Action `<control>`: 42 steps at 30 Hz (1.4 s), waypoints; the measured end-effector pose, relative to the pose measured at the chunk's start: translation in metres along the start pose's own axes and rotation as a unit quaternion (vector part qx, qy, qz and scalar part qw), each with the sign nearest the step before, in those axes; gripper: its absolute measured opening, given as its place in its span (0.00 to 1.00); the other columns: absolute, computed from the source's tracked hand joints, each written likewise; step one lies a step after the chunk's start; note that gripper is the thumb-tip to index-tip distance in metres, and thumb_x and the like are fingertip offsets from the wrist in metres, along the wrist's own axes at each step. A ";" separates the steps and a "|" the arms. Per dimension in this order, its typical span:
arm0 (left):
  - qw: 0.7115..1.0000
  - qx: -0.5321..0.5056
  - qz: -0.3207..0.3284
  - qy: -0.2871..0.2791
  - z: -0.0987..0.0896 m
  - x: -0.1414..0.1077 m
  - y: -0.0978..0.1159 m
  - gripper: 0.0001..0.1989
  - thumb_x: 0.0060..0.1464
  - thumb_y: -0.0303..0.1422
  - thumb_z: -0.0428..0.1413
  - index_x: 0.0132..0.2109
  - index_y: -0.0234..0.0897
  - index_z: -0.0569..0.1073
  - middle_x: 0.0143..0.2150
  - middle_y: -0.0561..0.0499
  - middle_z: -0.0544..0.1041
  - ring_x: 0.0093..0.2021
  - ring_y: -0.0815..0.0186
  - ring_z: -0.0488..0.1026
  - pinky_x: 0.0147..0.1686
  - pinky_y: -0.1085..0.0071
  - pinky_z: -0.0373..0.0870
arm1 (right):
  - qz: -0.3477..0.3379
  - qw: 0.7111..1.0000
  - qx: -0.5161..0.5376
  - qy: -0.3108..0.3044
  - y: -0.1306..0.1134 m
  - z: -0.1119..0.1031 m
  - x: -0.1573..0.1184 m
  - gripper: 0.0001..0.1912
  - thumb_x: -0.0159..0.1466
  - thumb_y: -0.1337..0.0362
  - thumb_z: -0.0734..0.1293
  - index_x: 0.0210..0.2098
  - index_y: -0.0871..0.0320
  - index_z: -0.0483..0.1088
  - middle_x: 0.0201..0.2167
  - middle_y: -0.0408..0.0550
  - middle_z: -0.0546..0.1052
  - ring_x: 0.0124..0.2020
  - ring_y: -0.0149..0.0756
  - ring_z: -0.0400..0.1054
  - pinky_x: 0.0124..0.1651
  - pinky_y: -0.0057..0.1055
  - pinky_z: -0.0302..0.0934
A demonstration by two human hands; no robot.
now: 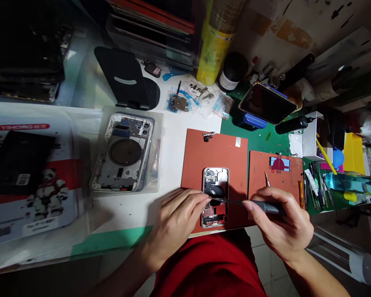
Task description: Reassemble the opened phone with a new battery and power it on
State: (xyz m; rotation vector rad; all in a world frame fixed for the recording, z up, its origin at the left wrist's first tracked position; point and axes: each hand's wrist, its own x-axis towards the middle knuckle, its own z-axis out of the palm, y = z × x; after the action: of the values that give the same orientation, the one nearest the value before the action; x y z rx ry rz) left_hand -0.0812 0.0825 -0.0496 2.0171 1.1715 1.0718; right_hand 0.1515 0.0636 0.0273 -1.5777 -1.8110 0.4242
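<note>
An opened phone housing (215,181) with bare internals lies on a rust-red mat (198,161) at the table's front edge. My left hand (176,222) rests on the housing's left side, fingertips touching it near the middle. My right hand (281,227) grips a dark grey screwdriver (266,206), held level, its thin shaft reaching left with the tip over the housing's centre beside a dark round part. Tweezers (266,179) lie on a second red mat (275,177) just above my right hand.
Another empty phone frame (123,152) sits in a clear tray at left. A boxed package (27,173) lies far left. A phone screen (267,103), a yellow can (214,45), a black jar (233,72) and bags of small parts (200,101) stand behind. Hand tools (315,187) crowd the right.
</note>
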 end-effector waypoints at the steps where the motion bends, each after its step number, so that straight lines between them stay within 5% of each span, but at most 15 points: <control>1: 1.000 0.001 -0.001 0.000 0.000 0.000 0.000 0.06 0.68 0.21 0.60 0.47 0.36 0.76 0.39 0.53 0.84 0.38 0.66 0.82 0.42 0.67 0.79 | 0.002 1.000 0.002 -0.003 0.000 0.000 0.000 0.15 0.64 0.68 0.79 0.48 0.55 0.75 0.30 0.40 0.81 0.24 0.30 0.75 0.22 0.23 0.68; 13: 1.000 0.011 -0.006 0.002 0.000 0.001 0.002 0.03 0.69 0.26 0.62 0.48 0.36 0.76 0.39 0.53 0.84 0.39 0.67 0.82 0.45 0.67 0.78 | 0.064 0.995 0.075 0.002 0.008 -0.002 -0.002 0.16 0.65 0.71 0.78 0.49 0.55 0.75 0.30 0.40 0.79 0.23 0.30 0.73 0.26 0.29 0.71; 18: 0.994 0.065 0.087 -0.001 0.000 0.000 0.000 0.06 0.67 0.23 0.61 0.50 0.33 0.78 0.44 0.48 0.86 0.40 0.62 0.82 0.43 0.62 0.76 | -0.021 0.998 -0.056 0.027 0.012 -0.016 0.006 0.18 0.64 0.69 0.79 0.50 0.54 0.75 0.34 0.42 0.82 0.26 0.32 0.77 0.29 0.29 0.74; 23: 0.968 0.137 0.200 -0.068 0.002 -0.001 -0.002 0.13 0.70 0.21 0.52 0.52 0.28 0.81 0.53 0.41 0.86 0.41 0.57 0.80 0.39 0.58 0.73 | -0.126 0.973 -0.193 0.005 0.006 -0.018 0.022 0.12 0.67 0.65 0.77 0.49 0.53 0.75 0.31 0.39 0.85 0.21 0.30 0.77 0.25 0.26 0.71; 42: 0.964 0.161 0.196 -0.081 0.008 -0.003 -0.003 0.17 0.69 0.20 0.50 0.54 0.27 0.82 0.54 0.40 0.85 0.46 0.54 0.78 0.46 0.57 0.70 | -0.153 0.956 -0.251 -0.025 0.003 -0.009 0.036 0.06 0.72 0.62 0.73 0.47 0.51 0.73 0.26 0.36 0.83 0.19 0.28 0.74 0.27 0.27 0.70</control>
State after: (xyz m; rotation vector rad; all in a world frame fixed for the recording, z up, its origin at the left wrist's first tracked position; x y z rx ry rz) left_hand -0.0762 0.0808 -0.0567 2.6175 0.9277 0.9120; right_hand 0.1585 0.0976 0.0419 -1.5682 -2.2797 -0.1576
